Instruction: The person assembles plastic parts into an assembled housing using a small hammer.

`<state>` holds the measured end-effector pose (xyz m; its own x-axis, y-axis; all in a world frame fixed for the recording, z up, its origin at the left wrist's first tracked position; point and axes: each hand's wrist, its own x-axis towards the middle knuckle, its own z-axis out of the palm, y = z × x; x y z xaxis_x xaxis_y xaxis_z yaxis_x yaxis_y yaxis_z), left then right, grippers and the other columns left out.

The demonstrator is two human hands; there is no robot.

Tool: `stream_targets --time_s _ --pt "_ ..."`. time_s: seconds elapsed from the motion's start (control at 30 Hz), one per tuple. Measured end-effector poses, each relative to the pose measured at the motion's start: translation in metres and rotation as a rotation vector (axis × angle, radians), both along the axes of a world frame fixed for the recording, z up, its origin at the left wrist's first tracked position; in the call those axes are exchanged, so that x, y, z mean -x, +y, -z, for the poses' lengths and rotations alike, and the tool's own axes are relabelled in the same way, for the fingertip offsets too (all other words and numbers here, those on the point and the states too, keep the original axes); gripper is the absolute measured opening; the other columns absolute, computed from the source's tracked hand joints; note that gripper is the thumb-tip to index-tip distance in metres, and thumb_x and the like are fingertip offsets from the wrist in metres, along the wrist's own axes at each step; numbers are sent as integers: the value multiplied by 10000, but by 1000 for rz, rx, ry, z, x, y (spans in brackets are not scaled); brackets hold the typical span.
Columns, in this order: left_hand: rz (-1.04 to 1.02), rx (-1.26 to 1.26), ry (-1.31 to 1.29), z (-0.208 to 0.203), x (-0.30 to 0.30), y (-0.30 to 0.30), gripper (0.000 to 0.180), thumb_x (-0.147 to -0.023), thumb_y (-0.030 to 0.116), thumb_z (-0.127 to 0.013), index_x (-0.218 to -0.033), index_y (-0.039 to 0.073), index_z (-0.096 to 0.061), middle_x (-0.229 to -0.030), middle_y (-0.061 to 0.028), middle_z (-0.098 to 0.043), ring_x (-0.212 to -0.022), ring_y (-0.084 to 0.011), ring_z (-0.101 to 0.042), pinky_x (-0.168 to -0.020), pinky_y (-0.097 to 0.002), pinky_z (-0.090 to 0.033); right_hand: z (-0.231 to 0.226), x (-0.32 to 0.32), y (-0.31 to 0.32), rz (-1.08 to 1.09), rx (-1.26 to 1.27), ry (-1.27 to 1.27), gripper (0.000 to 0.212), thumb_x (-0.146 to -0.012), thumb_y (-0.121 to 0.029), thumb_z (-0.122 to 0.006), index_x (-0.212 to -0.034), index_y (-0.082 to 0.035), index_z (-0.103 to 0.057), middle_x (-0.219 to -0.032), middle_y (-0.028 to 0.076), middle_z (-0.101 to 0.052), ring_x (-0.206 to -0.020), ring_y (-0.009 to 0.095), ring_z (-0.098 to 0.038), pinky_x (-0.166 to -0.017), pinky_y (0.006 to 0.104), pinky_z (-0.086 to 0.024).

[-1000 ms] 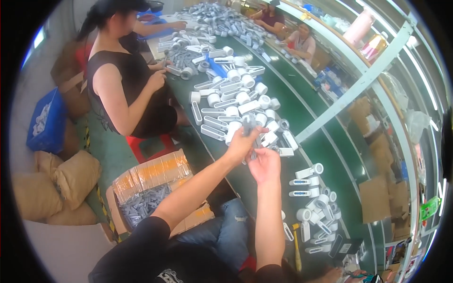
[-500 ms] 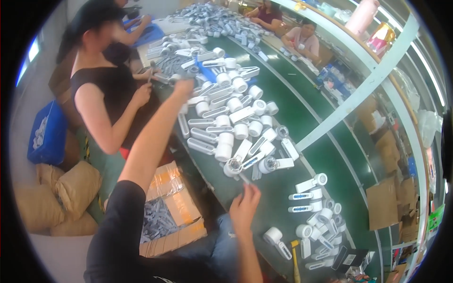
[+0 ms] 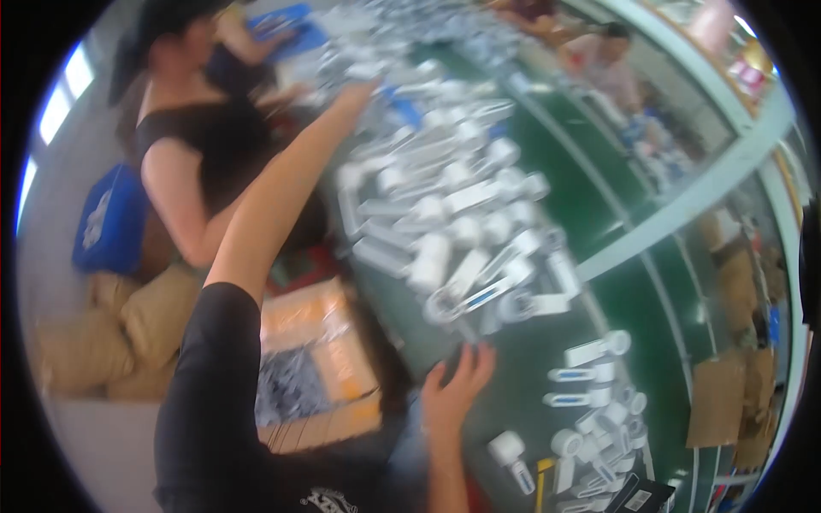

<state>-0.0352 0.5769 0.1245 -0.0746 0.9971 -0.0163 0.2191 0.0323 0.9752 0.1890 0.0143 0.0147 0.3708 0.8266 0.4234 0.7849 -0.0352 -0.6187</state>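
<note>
My left arm stretches far across the green work table (image 3: 385, 321). My left hand (image 3: 359, 92) is at the far part of a pile of white plastic pieces (image 3: 428, 209), each with a round head and a flat slotted handle. Blur hides its fingers and anything in them. Close to the table's near edge is my right hand (image 3: 460, 389), fingers apart and curved, with nothing seen in it. Just beyond its fingertips lies a thin grey strip (image 3: 466, 330). Two white pieces with open round heads, one of them here (image 3: 445, 305), lie at the pile's near end.
A co-worker in black (image 3: 201, 141) stands at left. Below my left arm is a cardboard box (image 3: 355, 376) of grey parts. More white pieces (image 3: 599, 427) and a yellow-handled tool (image 3: 543, 483) lie at right. A slanted metal post (image 3: 676, 214) crosses the right side.
The view has shifted and blurred. My left hand has reached farther out over the pile. My right hand's fingers have spread and stay near the thin grey strip.
</note>
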Motion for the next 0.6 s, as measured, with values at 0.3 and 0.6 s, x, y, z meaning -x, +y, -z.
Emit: stream_targets --time_s 0.3,0.6 --pt "402 188 202 33 124 -438 428 -1043 384 -706 -1307 48 -732 -1130 -55 -765 -1051 -114 -670 -941 -303 -552 -19 41 -22 -224 -50 63 355 -867 117 -529 -1103 -38 -745 -1338 158 -618 -1233 347 -605 -1013 433 -520" --pt "-76 850 712 346 318 -617 923 -856 564 -782 -1482 -53 -499 -1447 -313 -559 -1374 -449 -532 -1148 -480 -444 176 248 58 -852 1120 98 693 -846 -270 -670 -1456 33 -549 -1463 350 -534 -1412 471 -495 -1192 471 -402"
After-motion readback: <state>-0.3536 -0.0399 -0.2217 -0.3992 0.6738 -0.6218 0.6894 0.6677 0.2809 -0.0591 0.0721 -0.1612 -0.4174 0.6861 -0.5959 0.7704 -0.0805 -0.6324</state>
